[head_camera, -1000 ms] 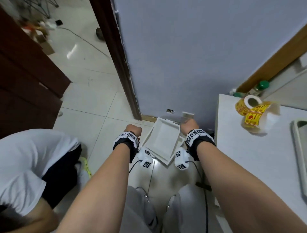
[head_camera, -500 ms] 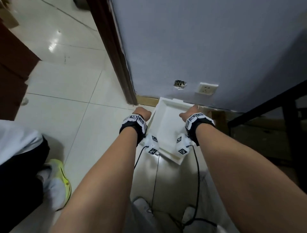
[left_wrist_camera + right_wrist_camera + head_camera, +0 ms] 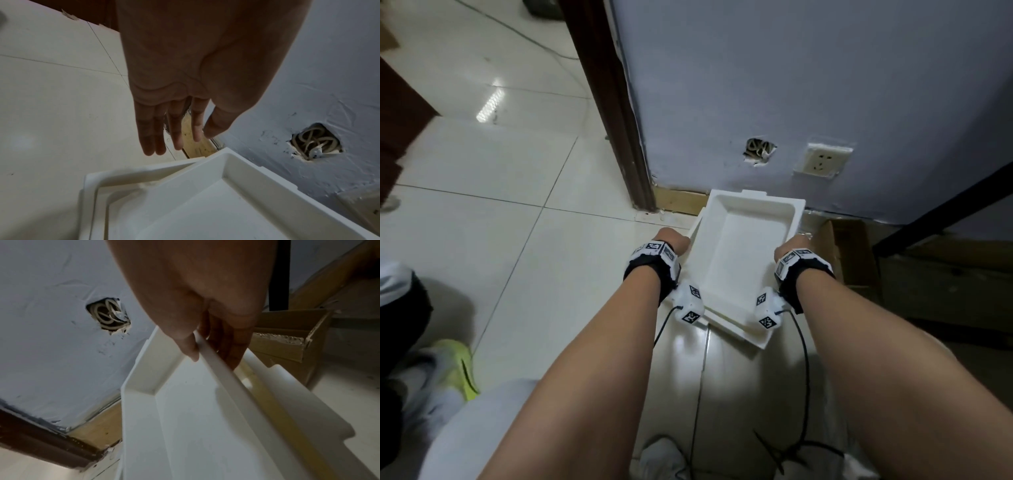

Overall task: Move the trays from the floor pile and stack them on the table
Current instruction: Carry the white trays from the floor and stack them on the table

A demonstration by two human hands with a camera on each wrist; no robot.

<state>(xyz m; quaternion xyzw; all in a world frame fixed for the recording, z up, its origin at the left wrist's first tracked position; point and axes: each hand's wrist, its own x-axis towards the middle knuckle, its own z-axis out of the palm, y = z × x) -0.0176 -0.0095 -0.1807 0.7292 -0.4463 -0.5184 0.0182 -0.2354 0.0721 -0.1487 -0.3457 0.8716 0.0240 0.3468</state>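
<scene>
A pile of white trays (image 3: 736,329) lies on the floor tiles against the blue wall. The top tray (image 3: 743,253) sits askew on the tray below it (image 3: 90,185). My right hand (image 3: 211,356) pinches the top tray's (image 3: 185,426) right rim, thumb inside and fingers outside. My left hand (image 3: 180,142) hangs with straight fingers beside the top tray's (image 3: 205,207) far left corner, a little apart from it. In the head view both hands (image 3: 674,240) (image 3: 794,243) flank the tray. The table top is out of view.
A cardboard box (image 3: 849,250) stands just right of the pile, under a black table strut (image 3: 945,205). The wall has a socket (image 3: 822,161) and a hole with wires (image 3: 758,152). A dark door frame (image 3: 613,102) rises at left. Another person's yellow-green shoe (image 3: 458,366) is at lower left.
The view has dropped toward the floor and the table top has left the frame. Both hands have come down to the top tray's sides, and the right hand has taken its rim.
</scene>
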